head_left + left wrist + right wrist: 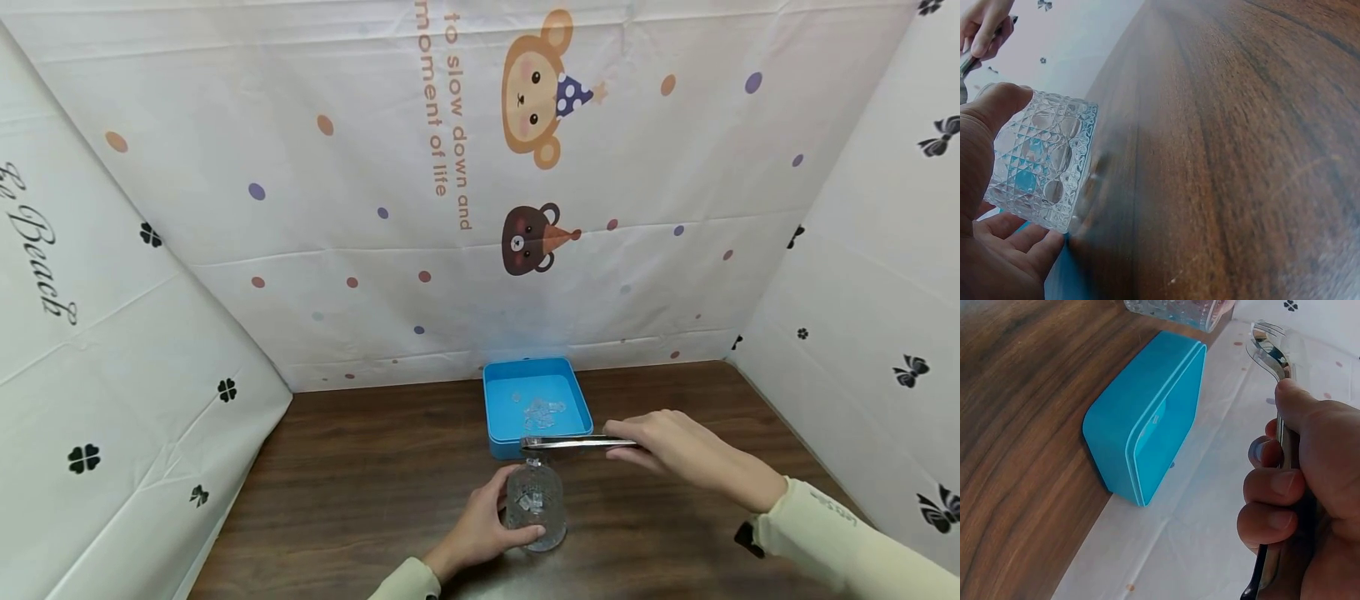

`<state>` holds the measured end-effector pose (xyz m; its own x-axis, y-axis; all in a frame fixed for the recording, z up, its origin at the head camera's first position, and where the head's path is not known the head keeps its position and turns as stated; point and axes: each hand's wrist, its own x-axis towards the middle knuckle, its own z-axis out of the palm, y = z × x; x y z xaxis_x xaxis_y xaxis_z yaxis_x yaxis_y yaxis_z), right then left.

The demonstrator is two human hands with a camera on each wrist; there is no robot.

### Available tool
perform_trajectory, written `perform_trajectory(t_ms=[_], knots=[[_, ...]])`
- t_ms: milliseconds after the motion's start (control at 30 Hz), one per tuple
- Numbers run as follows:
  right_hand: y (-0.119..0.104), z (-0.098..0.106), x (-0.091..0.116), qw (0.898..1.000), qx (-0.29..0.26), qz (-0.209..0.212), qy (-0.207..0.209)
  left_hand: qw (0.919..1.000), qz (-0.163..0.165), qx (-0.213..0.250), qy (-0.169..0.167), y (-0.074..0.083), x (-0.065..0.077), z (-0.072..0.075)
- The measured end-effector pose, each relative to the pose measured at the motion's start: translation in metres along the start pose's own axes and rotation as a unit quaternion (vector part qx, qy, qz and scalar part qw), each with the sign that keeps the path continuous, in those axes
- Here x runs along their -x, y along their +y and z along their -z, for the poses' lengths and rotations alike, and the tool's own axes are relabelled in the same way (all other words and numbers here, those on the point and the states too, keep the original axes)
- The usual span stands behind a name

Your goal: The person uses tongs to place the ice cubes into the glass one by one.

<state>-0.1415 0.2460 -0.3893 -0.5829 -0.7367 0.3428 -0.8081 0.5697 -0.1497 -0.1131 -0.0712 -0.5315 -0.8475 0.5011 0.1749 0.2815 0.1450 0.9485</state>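
Note:
A clear patterned glass (537, 508) stands on the table with a few clear pieces inside. My left hand (483, 525) holds it from the left side, the thumb along the near face and the fingers behind, as the left wrist view of the glass (1041, 156) shows. My right hand (667, 450) grips metal tongs (573, 442) by the handle. The tongs reach left, with their tips over the glass's mouth. A clear ice-like piece (533, 459) shows at the tips. In the right wrist view, the tongs (1282, 434) have a fork-shaped end.
Just behind the glass is a square blue box (497, 400), holding several clear ice-like pieces (542, 412). It stands near the back wall sheet (450, 308). Brown wood-grain table (352, 492) lies around; white printed sheets rise on the left and right.

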Motion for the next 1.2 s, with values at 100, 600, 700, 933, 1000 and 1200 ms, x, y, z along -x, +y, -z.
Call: perform_trajectory(t_ms=[100, 600, 700, 933, 1000, 1200], knots=[[-0.0005, -0.0018, 0.0011, 1.0, -0.005, -0.004, -0.004, 1.0, 0.006, 0.003, -0.002, 0.0009, 0.0008, 0.0005], [-0.0046, -0.0043, 0.0033, 0.999, -0.024, -0.012, -0.024, 0.9996, 0.029, -0.001, -0.005, 0.0023, 0.0014, 0.0008], [-0.0048, -0.0051, 0.0033, 0.999, -0.023, -0.022, -0.029, 0.9995, 0.031, -0.001, -0.005, 0.0015, 0.0015, 0.0006], [-0.0039, -0.0075, 0.0043, 0.999, -0.021, -0.024, -0.028, 0.9991, 0.041, -0.008, -0.004, 0.0011, 0.0022, 0.0006], [-0.0033, -0.0078, 0.0039, 0.999, -0.021, -0.023, -0.028, 0.9989, 0.047, -0.009, -0.004, 0.0018, 0.0022, 0.0007], [0.0006, -0.0057, -0.0024, 0.999, -0.014, -0.026, -0.029, 0.9986, 0.05, -0.02, 0.001, 0.0033, 0.001, 0.0015]])
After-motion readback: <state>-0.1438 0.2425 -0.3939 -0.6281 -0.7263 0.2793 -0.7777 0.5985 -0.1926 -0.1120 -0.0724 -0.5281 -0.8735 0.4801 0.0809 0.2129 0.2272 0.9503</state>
